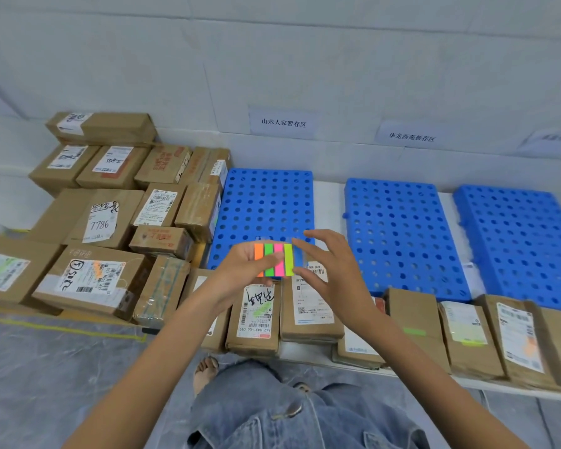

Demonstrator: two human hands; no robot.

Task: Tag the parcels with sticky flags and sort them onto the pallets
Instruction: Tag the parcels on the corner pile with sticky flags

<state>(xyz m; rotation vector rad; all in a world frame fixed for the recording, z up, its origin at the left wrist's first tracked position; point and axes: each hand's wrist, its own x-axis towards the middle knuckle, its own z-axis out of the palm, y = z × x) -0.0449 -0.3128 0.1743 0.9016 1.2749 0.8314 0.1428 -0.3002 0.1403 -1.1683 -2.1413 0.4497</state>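
Status: tagging under way, sorting not begun.

The left hand (243, 270) grips the pad of sticky flags (274, 259), held up over the near edge of the left pallet (263, 202). Orange, green, pink and yellow strips face the camera. The right hand (331, 270) is at the pad's right edge, index finger above and thumb below. Whether they have closed on a strip cannot be told.

Done so far, on this evidence: several parcels in the near row carry coloured marks.
- Parcel with the handwritten label (256, 315), below the hands: a green smear on the label.
- Plain brown parcel (412, 319), to the right: a green flag.
- Next parcel along (467, 332): a yellow-green flag.
- Far-right parcel (518, 335): an orange mark.

Outstanding:
- The parcel under the right wrist (308, 306) shows no flag that I can make out.
- In the stack of cartons (104, 215) at left, a couple of near labels show orange or green tints. Most appear untagged.
- All three blue pallets, including the middle pallet (399, 234) and right pallet (525, 241), hold no parcel in view.

Paper signs (282, 123) on the far wall mark the destination zones.

Judgement: an early stage — most tagging and all the placing remain.
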